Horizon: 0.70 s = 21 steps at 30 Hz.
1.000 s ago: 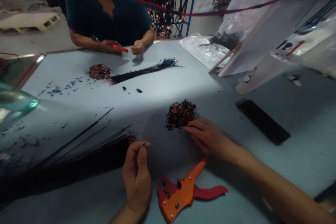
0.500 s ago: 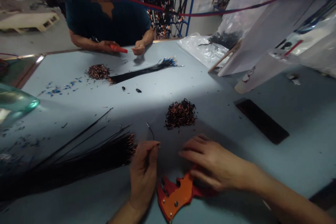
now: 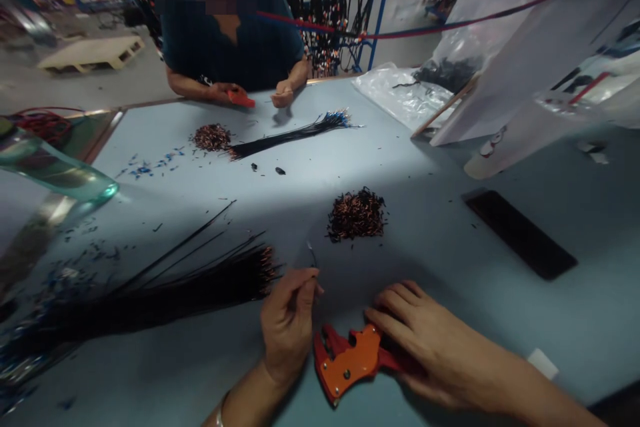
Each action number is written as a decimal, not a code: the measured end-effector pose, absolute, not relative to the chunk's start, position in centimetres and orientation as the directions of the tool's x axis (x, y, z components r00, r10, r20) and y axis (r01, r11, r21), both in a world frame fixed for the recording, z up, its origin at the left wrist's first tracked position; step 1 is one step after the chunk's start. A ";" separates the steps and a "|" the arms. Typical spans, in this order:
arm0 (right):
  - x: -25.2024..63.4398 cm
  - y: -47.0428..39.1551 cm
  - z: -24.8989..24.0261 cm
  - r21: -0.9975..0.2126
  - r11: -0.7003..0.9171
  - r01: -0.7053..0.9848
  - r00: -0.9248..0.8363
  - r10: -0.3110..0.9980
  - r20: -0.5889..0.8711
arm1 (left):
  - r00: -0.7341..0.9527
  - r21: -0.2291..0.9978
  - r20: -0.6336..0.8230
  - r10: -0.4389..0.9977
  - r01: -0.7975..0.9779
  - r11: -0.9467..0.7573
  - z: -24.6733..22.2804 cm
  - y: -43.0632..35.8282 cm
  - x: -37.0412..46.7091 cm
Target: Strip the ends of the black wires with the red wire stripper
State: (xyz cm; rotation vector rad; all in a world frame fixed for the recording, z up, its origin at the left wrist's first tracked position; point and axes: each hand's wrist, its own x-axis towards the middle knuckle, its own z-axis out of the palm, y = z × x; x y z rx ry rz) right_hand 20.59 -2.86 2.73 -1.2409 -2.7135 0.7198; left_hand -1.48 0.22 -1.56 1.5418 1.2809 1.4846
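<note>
Between thumb and fingertips my left hand (image 3: 289, 327) pinches a thin black wire (image 3: 311, 255), its stripped-looking tip pointing up and away. My right hand (image 3: 425, 340) is closed round the red handles of an orange and red wire stripper (image 3: 350, 365). The stripper's jaws face left, close beside my left wrist, with no wire seen in them. Left of my left hand lies a thick bundle of black wires (image 3: 200, 297) with copper-coloured ends. Ahead of both hands sits a heap of short black and copper offcuts (image 3: 356, 215).
A co-worker (image 3: 235, 47) across the table holds a red tool (image 3: 241, 98). Near them lie another wire bundle (image 3: 285, 137) and offcut pile (image 3: 212, 137). A dark phone (image 3: 520, 233) lies right, a green-tinted bottle (image 3: 60, 167) left. Blue scraps (image 3: 145, 168) are scattered about.
My right hand has come down and closed on the stripper's handles. My left hand still pinches the wire. The view has shifted, so things on the table appear further right.
</note>
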 end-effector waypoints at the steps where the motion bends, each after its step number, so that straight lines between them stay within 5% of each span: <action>1: 20.4 -2.7 3.0 -0.461 0.552 0.695 -0.672 0.726 -0.145 | -0.121 0.908 0.382 0.916 0.232 -0.348 -1.6 0.2 -1.5; 6: 20.9 -2.6 3.6 -0.638 0.370 0.675 -0.597 0.782 -0.177 | -0.154 0.846 0.470 0.869 0.357 -0.395 -1.8 0.2 -1.8; 9: 22.3 -2.7 3.8 -0.835 0.235 0.497 -0.550 0.830 -0.094 | -0.142 0.804 0.519 0.843 0.416 -0.425 -2.2 0.2 -2.0; 12: 23.7 -2.5 3.6 -0.903 0.182 0.388 -0.494 0.868 -0.038 | -0.084 0.751 0.580 0.810 0.439 -0.493 -2.3 0.1 -2.2; 17: 24.7 -2.6 2.8 -0.671 0.190 0.717 -0.275 0.961 -0.022 | 0.258 0.569 0.706 0.660 0.349 -0.745 -0.9 -0.2 -2.5; 21: 24.1 -2.7 2.5 -0.469 0.288 0.835 -0.298 0.953 0.055 | 0.392 0.442 0.742 0.544 0.323 -0.837 -0.1 -0.2 -2.4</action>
